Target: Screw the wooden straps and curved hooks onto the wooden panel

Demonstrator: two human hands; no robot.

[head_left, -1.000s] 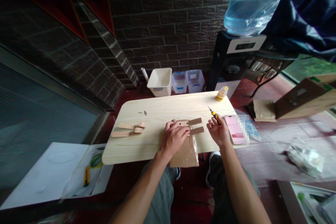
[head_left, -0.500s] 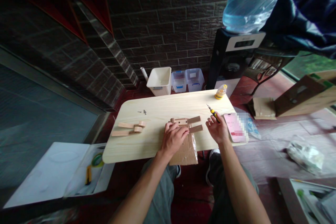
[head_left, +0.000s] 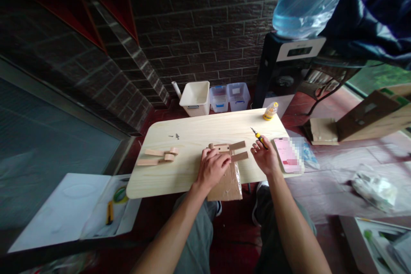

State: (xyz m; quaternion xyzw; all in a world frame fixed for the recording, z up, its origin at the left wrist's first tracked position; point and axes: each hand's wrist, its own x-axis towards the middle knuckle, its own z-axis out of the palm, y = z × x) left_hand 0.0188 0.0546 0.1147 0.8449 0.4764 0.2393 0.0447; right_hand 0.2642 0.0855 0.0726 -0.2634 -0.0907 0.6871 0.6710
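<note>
My right hand (head_left: 266,158) is closed around the yellow-and-black handle of a screwdriver (head_left: 260,139). The tool's thin tip points up and left, apart from the wood. Fingers curled, my left hand (head_left: 213,166) presses down on a light wooden piece (head_left: 221,147) with dark holes, partly hidden beneath it. Two flat wooden strips (head_left: 239,156) stick out to the right of that hand. Under them lies a cardboard sheet (head_left: 226,186), overhanging the table's front edge. Another set of wooden strips with rounded ends (head_left: 168,156) rests to the left.
Several small dark screws (head_left: 177,136) lie on the wooden table (head_left: 205,126). A clear container with a yellow lid (head_left: 270,111) stands at the back right, a pink-screened phone (head_left: 285,154) at the right edge. Plastic bins (head_left: 195,105) and a water dispenser (head_left: 272,64) stand behind.
My right hand and the screwdriver have shifted slightly to the left. My left hand stays on the wooden piece.
</note>
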